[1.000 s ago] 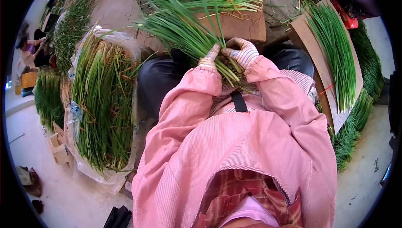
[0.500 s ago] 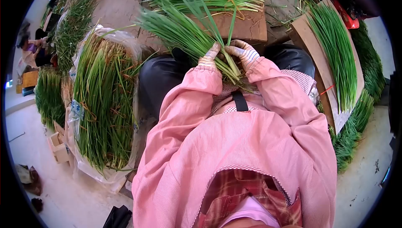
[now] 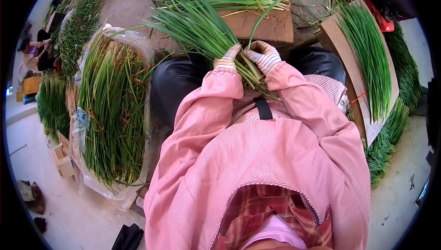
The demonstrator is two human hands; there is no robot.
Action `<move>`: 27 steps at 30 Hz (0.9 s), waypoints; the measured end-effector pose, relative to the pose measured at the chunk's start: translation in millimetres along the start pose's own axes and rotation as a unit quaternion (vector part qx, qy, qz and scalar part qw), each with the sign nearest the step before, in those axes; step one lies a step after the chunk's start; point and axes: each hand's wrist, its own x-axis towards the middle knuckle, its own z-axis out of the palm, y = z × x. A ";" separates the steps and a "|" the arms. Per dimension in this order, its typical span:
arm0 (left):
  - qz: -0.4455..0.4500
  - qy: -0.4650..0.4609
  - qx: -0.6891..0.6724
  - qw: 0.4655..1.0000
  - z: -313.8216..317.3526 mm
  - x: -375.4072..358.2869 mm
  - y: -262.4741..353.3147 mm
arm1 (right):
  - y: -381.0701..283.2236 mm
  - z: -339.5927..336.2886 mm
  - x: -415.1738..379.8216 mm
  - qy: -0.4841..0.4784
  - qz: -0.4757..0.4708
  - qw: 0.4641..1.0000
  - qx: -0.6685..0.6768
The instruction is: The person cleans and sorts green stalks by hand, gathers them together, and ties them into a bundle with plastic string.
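No lettering can be read: the blue print (image 3: 81, 120) on the plastic sheet (image 3: 143, 51) is too blurred.

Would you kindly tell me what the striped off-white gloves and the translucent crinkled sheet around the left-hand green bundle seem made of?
Gloves: matte fabric, probably knitted, from their snug fit. Sheet: likely thin, slightly glossy plastic film, being see-through with bright creases.

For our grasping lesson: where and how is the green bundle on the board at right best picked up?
Grip the bundle near its pale stem ends, likely from above: stems draw together there, and the board blocks its underside.
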 end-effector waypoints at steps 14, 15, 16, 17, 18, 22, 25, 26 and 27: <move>-0.037 -0.195 -0.312 0.929 0.4 -27.9 41.5 | -33.2 -91.3 -1.5 -0.086 0.067 0.700 -0.706; -0.018 -0.177 -0.286 0.942 4.1 -32.9 46.7 | -41.4 -92.2 -7.8 -0.086 0.092 0.668 -0.733; -0.020 -0.205 -0.280 0.938 4.0 -25.9 43.0 | -47.5 -89.1 -13.0 -0.074 0.066 0.726 -0.680; -0.023 -0.230 -0.272 0.934 3.8 -20.2 37.7 | -49.3 -83.4 -15.8 -0.107 -0.059 0.759 -0.639; -0.028 -0.225 -0.271 0.935 8.0 -22.8 35.8 | -50.7 -66.3 -18.1 -0.141 -0.084 0.844 -0.511; -0.017 -0.207 -0.223 0.952 15.6 -27.2 28.7 | -46.8 -6.6 -26.9 -0.135 0.068 0.983 -0.104; -0.034 -0.153 -0.189 0.969 3.8 -10.2 10.6 | -33.7 -5.8 -18.8 -0.104 -0.029 0.968 -0.227; -0.023 -0.116 -0.173 0.978 -4.1 5.6 -3.5 | -31.9 -9.2 -16.2 -0.087 -0.044 0.934 -0.343; -0.015 -0.079 -0.155 0.985 -5.5 8.5 -7.3 | -31.6 -8.7 -17.1 -0.088 -0.042 0.935 -0.340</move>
